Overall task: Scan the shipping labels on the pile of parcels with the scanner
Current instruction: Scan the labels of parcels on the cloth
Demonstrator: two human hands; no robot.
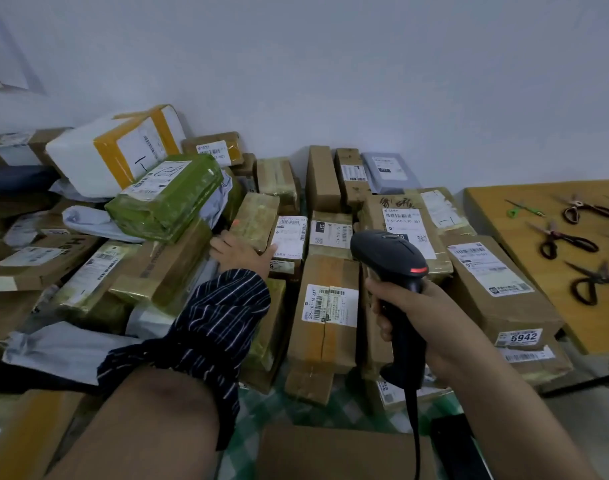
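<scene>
While the pile point(325, 327) runs from the wall to the table point(497, 230) on the right, the left hand point(242, 252) rests fairly straight-fingered on a small parcel point(256, 220), steadying it. The right hand point(431, 323) is wrapped round the scanner point(389, 254), head aimed into the heap. Looks like mid-scan, and next the beam needs that parcel's label point(291, 237). A green parcel point(168, 199) crowds in from the left. Scissors point(566, 240) lie well apart.
</scene>
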